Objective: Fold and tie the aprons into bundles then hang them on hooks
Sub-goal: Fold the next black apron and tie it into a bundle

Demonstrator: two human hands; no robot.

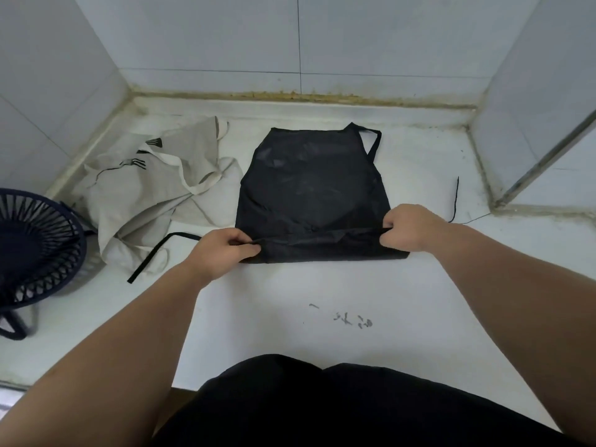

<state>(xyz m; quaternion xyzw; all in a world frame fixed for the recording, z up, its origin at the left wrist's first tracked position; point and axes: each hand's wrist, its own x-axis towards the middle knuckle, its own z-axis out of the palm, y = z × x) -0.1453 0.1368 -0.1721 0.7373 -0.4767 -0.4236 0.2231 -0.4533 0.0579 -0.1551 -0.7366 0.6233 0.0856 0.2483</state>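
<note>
The black apron (pixel 309 182) is lying flat on the white table (pixel 322 301) with its neck loop (pixel 371 137) pointing away. The left hand (pixel 222 245) and right hand (pixel 408 229) are each pinching one end of its near edge, fingers curled round a narrow raised ridge of cloth, probably to keep the fold straight across the full width. The cloth is looking thin, smooth and faintly shiny, and a flat strap (pixel 151 256) is trailing left across the crumpled, matte beige apron (pixel 151 188) beside a dark slatted fan (pixel 35 250).
</note>
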